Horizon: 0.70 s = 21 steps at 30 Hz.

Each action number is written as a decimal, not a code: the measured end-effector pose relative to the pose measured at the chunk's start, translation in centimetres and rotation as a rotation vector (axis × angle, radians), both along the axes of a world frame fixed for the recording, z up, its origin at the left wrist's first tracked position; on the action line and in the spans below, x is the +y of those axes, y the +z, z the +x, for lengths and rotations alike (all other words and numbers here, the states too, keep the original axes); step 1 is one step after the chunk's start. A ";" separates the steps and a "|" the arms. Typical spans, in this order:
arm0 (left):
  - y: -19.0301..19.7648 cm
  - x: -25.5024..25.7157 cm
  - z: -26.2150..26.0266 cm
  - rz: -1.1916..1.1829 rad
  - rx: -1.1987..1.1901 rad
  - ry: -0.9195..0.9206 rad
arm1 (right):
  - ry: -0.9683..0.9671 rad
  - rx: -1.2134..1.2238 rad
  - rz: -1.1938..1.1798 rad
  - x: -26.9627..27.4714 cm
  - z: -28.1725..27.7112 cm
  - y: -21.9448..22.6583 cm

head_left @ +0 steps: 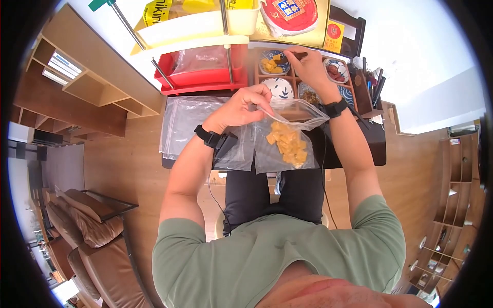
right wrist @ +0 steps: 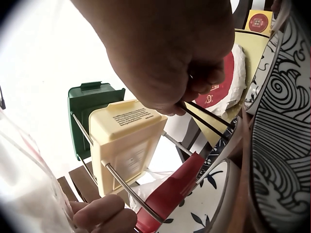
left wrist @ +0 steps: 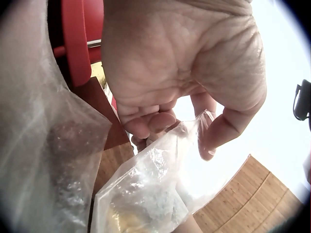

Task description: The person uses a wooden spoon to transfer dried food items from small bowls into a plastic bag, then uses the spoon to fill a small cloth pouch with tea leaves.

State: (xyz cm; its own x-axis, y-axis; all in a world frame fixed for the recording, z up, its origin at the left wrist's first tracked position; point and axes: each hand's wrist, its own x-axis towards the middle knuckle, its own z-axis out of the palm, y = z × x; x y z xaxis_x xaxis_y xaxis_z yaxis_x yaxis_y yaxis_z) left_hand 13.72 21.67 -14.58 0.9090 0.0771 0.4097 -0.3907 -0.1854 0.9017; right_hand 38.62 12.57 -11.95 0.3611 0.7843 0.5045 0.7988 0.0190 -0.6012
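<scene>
My left hand (head_left: 240, 106) pinches the rim of a clear plastic bag (head_left: 264, 154) between thumb and fingers; the left wrist view shows this hand (left wrist: 182, 58) and the bag (left wrist: 150, 170) close up. Yellow-orange pieces (head_left: 287, 146) lie in the lower part of the bag, whose mouth gapes towards the right forearm. Over a blue patterned bowl (head_left: 284, 70) with yellow pieces (head_left: 272, 64), my right hand (head_left: 309, 69) is held. In the right wrist view that hand (right wrist: 165, 58) grips two thin dark sticks (right wrist: 209, 119), their tips down at a bowl; the tips' contact is hidden.
A wooden divided tray (head_left: 295, 79) holds a white leaf-patterned bowl (head_left: 277, 88) and several other bowls. Flat clear bags (head_left: 190, 128) lie left of the filled one. A red bin (head_left: 197, 77) stands back left, a pen holder (head_left: 365, 95) right, a round red package (head_left: 290, 18) behind.
</scene>
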 end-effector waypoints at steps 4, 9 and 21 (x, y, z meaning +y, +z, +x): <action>-0.1 0.0 0.1 -0.012 -0.001 0.012 | 0.078 0.036 0.051 0.7 -0.4 0.5; -0.5 0.2 0.2 0.006 -0.017 0.031 | 0.100 0.073 0.053 1.2 0.0 0.0; -0.2 0.1 0.1 0.035 -0.008 0.092 | 0.139 0.750 0.341 -7.9 -1.3 4.1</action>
State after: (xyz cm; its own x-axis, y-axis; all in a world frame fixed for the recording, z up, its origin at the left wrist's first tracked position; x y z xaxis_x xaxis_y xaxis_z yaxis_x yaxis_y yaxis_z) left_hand 13.79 21.73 -14.78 0.8955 0.1460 0.4205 -0.3774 -0.2519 0.8912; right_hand 37.28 4.66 -7.85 0.6066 0.6945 0.3868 0.1661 0.3650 -0.9160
